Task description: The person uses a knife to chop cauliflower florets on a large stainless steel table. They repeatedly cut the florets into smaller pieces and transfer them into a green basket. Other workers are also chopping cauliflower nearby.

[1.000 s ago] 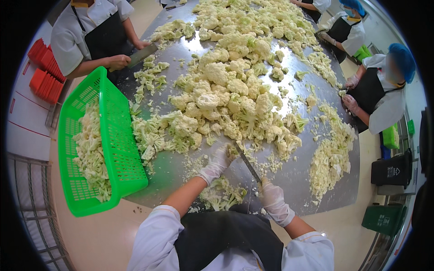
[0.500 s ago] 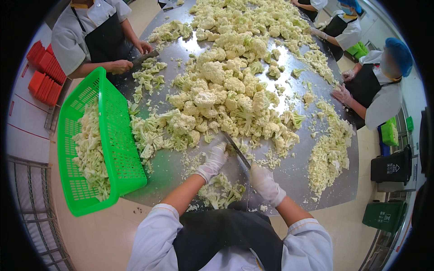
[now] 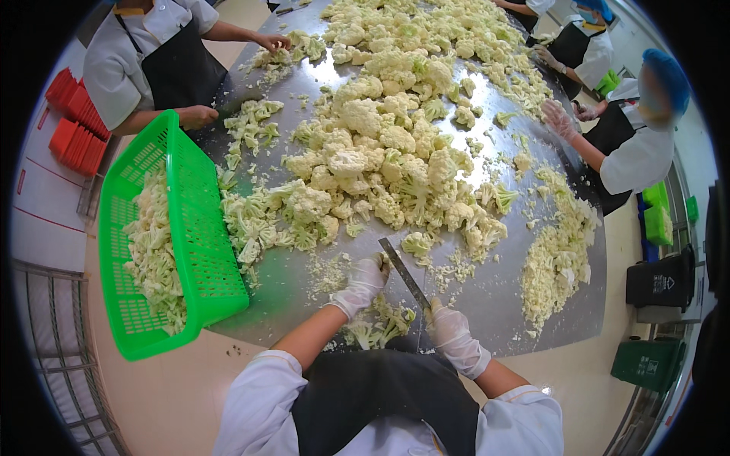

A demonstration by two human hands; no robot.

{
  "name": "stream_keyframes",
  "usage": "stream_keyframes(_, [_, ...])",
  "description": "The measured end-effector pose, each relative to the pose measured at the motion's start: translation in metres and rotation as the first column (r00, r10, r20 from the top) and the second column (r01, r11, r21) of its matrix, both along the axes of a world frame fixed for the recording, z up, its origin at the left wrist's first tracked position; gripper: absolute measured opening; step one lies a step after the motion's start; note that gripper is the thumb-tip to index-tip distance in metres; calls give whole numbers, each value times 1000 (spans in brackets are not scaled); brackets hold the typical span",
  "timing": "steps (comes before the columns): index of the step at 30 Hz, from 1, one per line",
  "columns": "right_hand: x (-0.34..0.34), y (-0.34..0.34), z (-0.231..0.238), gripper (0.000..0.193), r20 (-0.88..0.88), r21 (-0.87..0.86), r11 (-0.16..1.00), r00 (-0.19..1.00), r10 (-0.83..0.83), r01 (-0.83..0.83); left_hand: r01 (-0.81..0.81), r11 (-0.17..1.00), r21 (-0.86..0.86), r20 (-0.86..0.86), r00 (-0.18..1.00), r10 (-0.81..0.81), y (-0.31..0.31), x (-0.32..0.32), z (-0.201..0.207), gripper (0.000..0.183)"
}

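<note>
My right hand [image 3: 455, 336], in a clear glove, grips the handle of a knife [image 3: 405, 275]. Its long blade slants up and left, with the tip short of the cauliflower pile [image 3: 380, 144]. To the left of the blade my gloved left hand [image 3: 360, 285] is closed, its fingers curled in. Whatever lies inside those fingers is too hidden to name. Just below both hands, cut cauliflower pieces [image 3: 378, 324] with green stalks rest on the table near my apron. A loose floret [image 3: 417, 243] lies right of the knife tip.
A green basket [image 3: 209, 251] of cut cauliflower stands at the left of the metal table [image 3: 487, 319]. Crumbs and trimmings [image 3: 559, 251] form a heap on the right. Co-workers stand along both sides; the left one holds a knife [image 3: 236, 102]. Bins [image 3: 650, 361] stand at far right.
My knife and right hand have shifted slightly right and down, the tip drawing back from the pile. My left hand has moved a little down. The left co-worker's one hand has reached across the table.
</note>
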State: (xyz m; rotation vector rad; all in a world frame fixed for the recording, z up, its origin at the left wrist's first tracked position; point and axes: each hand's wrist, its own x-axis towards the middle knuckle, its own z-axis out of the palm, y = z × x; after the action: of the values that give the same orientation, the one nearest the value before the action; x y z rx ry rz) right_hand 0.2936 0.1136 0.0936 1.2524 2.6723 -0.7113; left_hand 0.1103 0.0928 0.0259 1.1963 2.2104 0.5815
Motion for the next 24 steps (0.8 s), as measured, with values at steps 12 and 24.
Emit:
stream_keyframes(12, [-9,21,-31,16,-20,-19,1000,1000,8,-8,330,944,3,-61,942,-329,-12,3,23,14])
stream_keyframes(24, [55,35,-16,18,18,30,977,978,210,-211,402,853,332,-635,764,-113,48,-64,7,51])
